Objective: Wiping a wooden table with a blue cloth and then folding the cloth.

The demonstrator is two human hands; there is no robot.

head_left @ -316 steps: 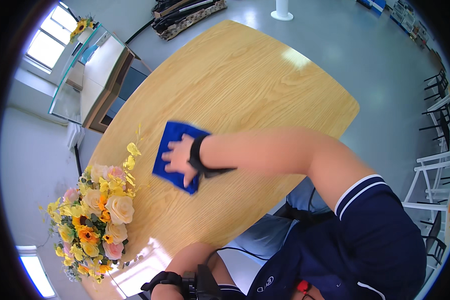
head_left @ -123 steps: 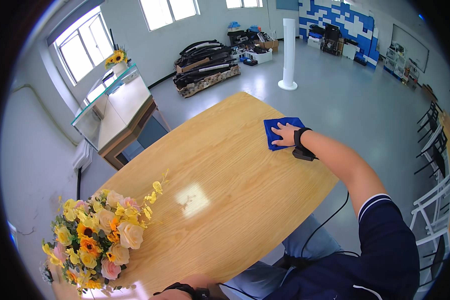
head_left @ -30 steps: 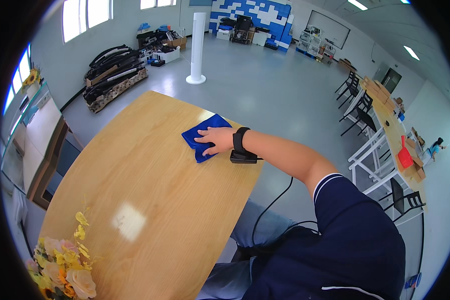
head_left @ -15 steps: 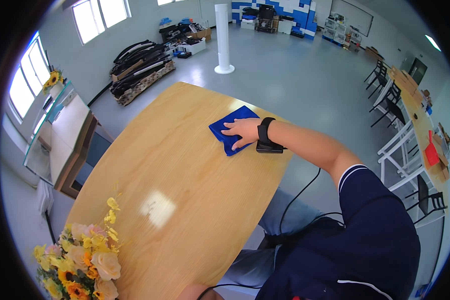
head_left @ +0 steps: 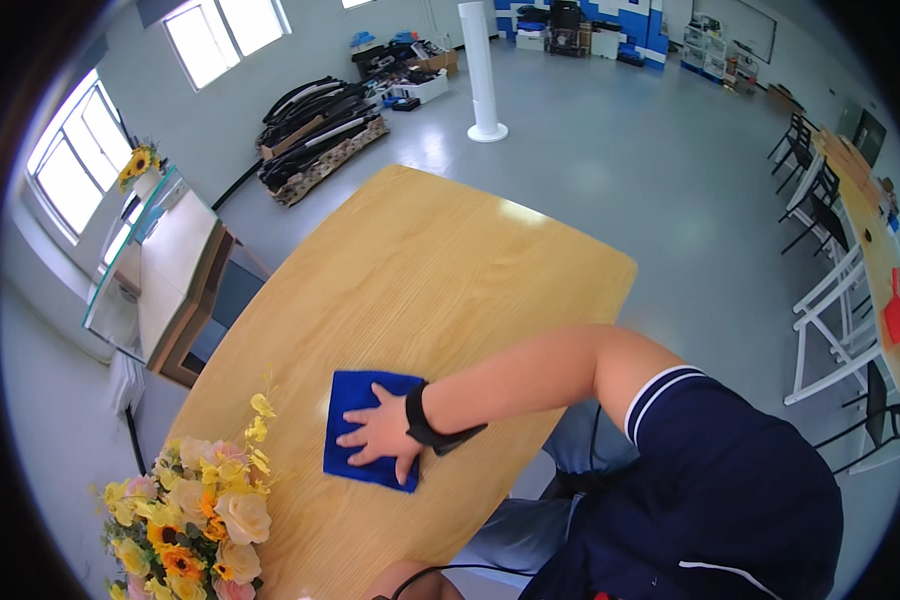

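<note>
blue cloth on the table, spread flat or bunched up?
Flat. The blue cloth lies as a neat rectangle on the wooden table, with the right hand pressed palm-down on it, fingers splayed. Single layer or folded: cannot tell.

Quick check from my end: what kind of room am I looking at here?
Probably a large open workspace or lab hall, not a home: a wide grey floor, gear piled by the wall, folding chairs along a long side table. The right hand presses a blue cloth onto a wooden table.
</note>
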